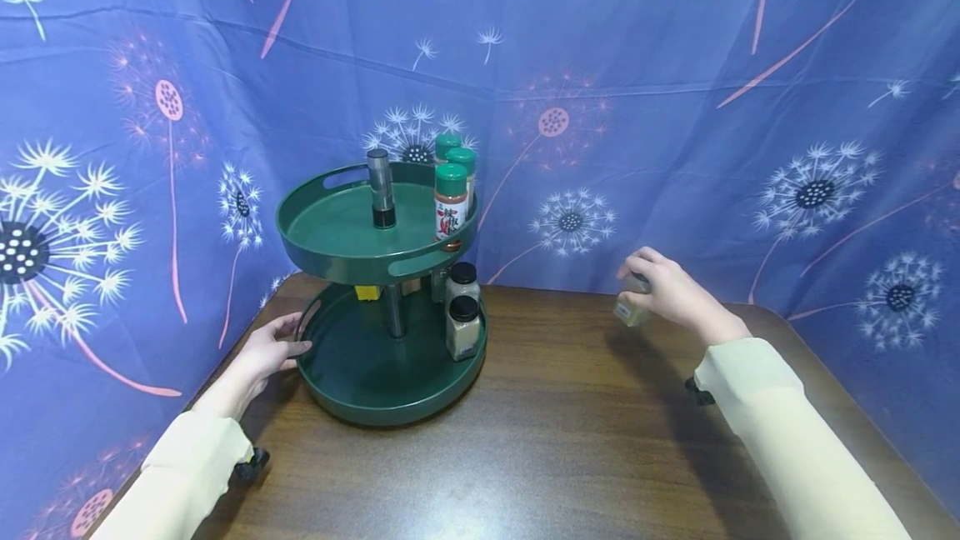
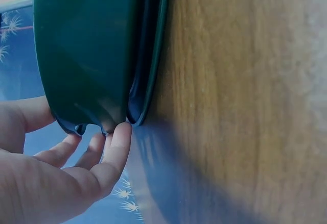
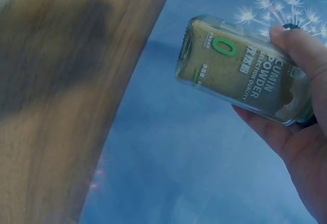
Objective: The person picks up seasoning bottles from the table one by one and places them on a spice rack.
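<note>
My right hand [image 1: 663, 286] holds a square glass jar of cumin powder [image 3: 230, 66] above the right side of the table, gripping it around its dark cap end. Its label reads CUMIN POWDER in the right wrist view. My left hand [image 1: 262, 352] is at the left rim of a green two-tier round rack [image 1: 390, 415]. The thumb and fingers pinch the lower tray's edge by its handle cutout, seen close in the left wrist view. Two black-capped jars [image 1: 462, 332] stand at the lower tray's right side. Several green-capped spice bottles [image 1: 451, 202] stand on the upper tray's right side.
A small yellow item [image 1: 367, 293] sits at the back of the lower tray, partly hidden by the upper one. A metal post [image 1: 381, 190] rises through the rack's centre. Blue dandelion-print cloth [image 1: 637, 107] hangs behind and beside the wooden table [image 1: 540, 440].
</note>
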A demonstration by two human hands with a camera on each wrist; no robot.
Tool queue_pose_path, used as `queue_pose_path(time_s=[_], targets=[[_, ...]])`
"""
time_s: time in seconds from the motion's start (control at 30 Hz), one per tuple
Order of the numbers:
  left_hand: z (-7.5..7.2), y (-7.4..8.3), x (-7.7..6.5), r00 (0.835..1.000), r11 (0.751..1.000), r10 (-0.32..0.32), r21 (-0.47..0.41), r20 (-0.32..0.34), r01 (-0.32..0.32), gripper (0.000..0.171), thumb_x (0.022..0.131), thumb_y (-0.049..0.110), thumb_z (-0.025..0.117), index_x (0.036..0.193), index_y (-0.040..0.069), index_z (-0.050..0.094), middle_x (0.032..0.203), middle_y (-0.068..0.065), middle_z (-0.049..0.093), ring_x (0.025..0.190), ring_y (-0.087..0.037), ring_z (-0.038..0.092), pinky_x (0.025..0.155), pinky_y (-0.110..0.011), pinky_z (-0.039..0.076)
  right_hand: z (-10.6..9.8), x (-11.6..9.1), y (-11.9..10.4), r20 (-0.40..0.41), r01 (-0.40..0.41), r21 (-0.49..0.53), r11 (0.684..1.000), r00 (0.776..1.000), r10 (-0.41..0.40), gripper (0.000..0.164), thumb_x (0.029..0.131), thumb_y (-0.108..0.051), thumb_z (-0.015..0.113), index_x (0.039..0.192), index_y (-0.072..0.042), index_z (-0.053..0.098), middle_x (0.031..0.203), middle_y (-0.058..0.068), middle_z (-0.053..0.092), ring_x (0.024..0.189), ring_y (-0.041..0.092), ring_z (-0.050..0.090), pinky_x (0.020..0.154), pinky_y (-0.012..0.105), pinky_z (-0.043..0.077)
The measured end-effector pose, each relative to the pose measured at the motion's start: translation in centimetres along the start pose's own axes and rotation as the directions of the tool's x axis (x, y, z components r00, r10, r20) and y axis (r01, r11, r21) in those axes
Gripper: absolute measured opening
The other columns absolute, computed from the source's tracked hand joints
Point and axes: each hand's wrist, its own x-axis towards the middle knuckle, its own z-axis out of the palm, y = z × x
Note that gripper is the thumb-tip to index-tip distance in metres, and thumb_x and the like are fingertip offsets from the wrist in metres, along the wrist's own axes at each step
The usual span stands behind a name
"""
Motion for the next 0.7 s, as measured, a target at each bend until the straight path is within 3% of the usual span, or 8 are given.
queue_pose_path(time_s=[0.3,0.7], targets=[[0.3,-0.1,-1.1,0.999,1.000,-0.005,0.003,-0.032,0.005,0.067,0.086,0.007,0.054,0.140,-0.002,0.015,0.138,-0.031,0.017,0.123,-0.041,0.029,0.081,-0.031,0.053,-0.9,1.2,-2.0,0.022,0.051,0.007,0.999,0.998,-0.051,0.026,0.070,-0.013,0.074,0.090,-0.013,0.058,0.096,0.003,0.052,0.076,0.018,0.051,0.062,0.033,0.046],[1.4,0.3,-1.9,0.997,0.998,-0.006,0.067,-0.083,0.012,0.067,0.085,0.008,0.056,0.138,-0.005,0.018,0.135,-0.031,0.023,0.108,-0.032,0.047,0.076,-0.030,0.054,-1.4,2.5,-4.6,0.014,0.107,0.044,0.993,0.994,-0.108,0.026,0.071,-0.016,0.073,0.092,-0.014,0.058,0.099,0.003,0.053,0.081,0.019,0.054,0.068,0.035,0.051]])
